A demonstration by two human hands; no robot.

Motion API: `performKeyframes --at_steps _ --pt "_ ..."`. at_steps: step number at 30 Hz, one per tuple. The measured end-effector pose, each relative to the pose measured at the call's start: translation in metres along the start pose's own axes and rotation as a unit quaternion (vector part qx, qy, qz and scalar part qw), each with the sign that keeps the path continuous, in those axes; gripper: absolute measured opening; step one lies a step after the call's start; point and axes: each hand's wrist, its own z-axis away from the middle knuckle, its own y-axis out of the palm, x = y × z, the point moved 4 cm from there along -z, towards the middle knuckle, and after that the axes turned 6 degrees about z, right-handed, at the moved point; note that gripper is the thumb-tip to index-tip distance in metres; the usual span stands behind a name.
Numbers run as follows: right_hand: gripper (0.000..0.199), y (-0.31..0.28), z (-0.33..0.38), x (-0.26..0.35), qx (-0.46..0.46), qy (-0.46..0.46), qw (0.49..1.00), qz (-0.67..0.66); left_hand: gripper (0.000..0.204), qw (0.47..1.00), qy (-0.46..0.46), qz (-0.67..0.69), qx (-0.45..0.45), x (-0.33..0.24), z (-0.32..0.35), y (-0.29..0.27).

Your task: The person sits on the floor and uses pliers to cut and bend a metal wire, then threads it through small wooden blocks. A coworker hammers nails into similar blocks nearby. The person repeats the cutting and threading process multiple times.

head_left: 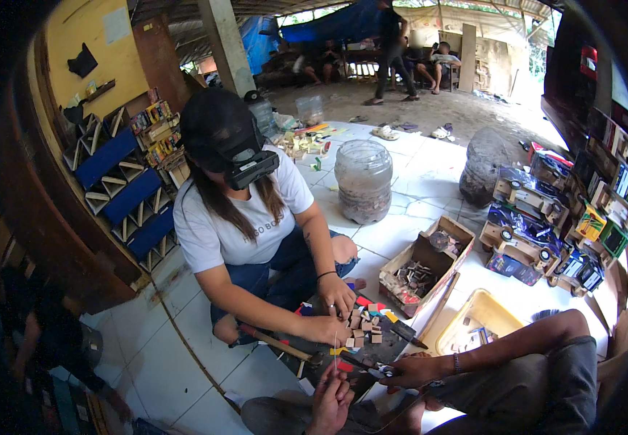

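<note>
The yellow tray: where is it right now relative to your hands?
In the head view the yellow tray sits on the white tiled floor to the person's right, just above the right forearm, beside the cardboard box of small pieces.

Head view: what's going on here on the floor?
The wearer sits on the white tiled floor. The left hand pinches something thin and upright, too small to tell; the right hand holds a small dark tool. Opposite, a co-worker in a white shirt has both hands among small wooden blocks. A cardboard box and wooden toy trucks sit nearby.
</note>
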Motion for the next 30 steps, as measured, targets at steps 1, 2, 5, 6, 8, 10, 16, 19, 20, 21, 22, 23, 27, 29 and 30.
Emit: performKeyframes --at_steps 1,2,5,6,8,10,16,19,20,21,22,23,27,29,30 --pt "0.046 0.0 0.0 0.0 0.002 -0.002 1.0 0.007 0.03 1.0 -0.003 0.009 0.005 0.0 0.0 0.001" --pt "0.046 0.001 -0.001 -0.001 -0.001 0.015 1.0 0.009 0.028 1.0 -0.005 0.018 0.01 0.0 0.0 0.002" --pt "0.045 0.005 -0.004 -0.005 -0.004 0.031 1.0 0.004 0.02 0.999 0.031 0.002 -0.012 0.004 0.004 0.005" --pt "0.045 0.006 -0.005 -0.006 -0.006 0.03 1.0 0.001 0.02 0.999 0.03 0.0 -0.01 0.005 0.005 0.007" --pt "0.046 0.007 -0.008 -0.008 -0.007 0.019 1.0 0.002 0.02 1.0 0.03 -0.005 -0.006 0.004 0.005 0.009" --pt "0.047 0.008 -0.009 -0.01 0.003 0.01 1.0 -0.001 0.019 0.999 0.034 -0.005 -0.008 0.004 0.005 0.009" --pt "0.049 0.009 -0.01 -0.009 -0.002 -0.019 1.0 0.013 0.017 0.999 0.038 -0.003 0.003 0.006 0.003 0.001" --pt "0.049 0.011 -0.012 -0.012 0.013 -0.005 1.0 0.023 0.016 0.999 0.037 -0.014 -0.004 0.007 0.001 -0.004" --pt "0.049 0.01 -0.013 -0.013 0.009 -0.01 1.0 0.017 0.016 0.999 0.036 -0.02 -0.011 0.008 0.0 -0.006" --pt "0.049 0.011 -0.014 -0.013 0.002 -0.021 1.0 0.009 0.015 0.999 0.037 -0.017 -0.015 0.008 0.0 -0.007" --pt "0.049 0.012 -0.014 -0.015 0.003 -0.021 1.0 -0.001 0.014 0.999 0.038 -0.014 -0.02 0.008 -0.001 -0.008" --pt "0.049 0.011 -0.015 -0.015 -0.002 -0.039 0.999 0.003 0.014 0.999 0.039 -0.011 -0.024 0.009 -0.001 -0.008" --pt "0.048 0.012 -0.016 -0.019 0.0 -0.06 0.998 0.023 0.012 0.999 0.036 0.002 -0.036 0.009 0.0 -0.006" --pt "0.048 0.013 -0.018 -0.019 -0.003 -0.06 0.998 0.032 0.011 0.999 0.027 0.007 -0.043 0.008 0.001 -0.004" --pt "0.048 0.014 -0.018 -0.02 -0.005 -0.057 0.998 0.032 0.011 0.999 0.025 0.006 -0.047 0.007 0.001 -0.002"
